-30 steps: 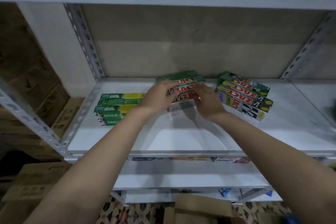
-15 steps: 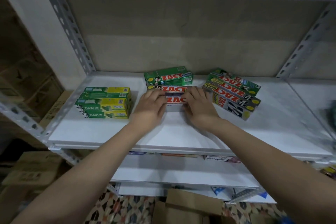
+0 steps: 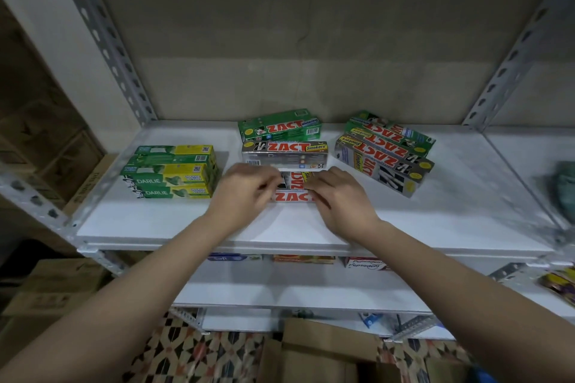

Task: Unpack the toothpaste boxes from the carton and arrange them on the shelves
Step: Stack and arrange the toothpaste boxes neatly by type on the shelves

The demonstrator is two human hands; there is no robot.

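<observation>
Both hands — left (image 3: 245,188), right (image 3: 337,196) — apparently grip a Zact box (image 3: 294,190) (fingers curled).

Shelf board (image 3: 435,227): plain white. Uprights (image 3: 109,50): grey metal, punched holes in rows. Back panel (image 3: 311,56): dull beige-brown.

Darlie boxes (image 3: 174,171): green and yellow, white lettering.

Rear Zact box (image 3: 280,129): green, red letters, blue tab. Smokers box (image 3: 284,152): silver-grey, red letters, yellow tag. Tilted Zact stack (image 3: 385,152): green on far side, silver-grey with black nearer, red letters throughout.

Floor (image 3: 193,354): geometric tile pattern, black, cream, reddish-orange.

Carton (image 3: 326,351): plain brown.
</observation>
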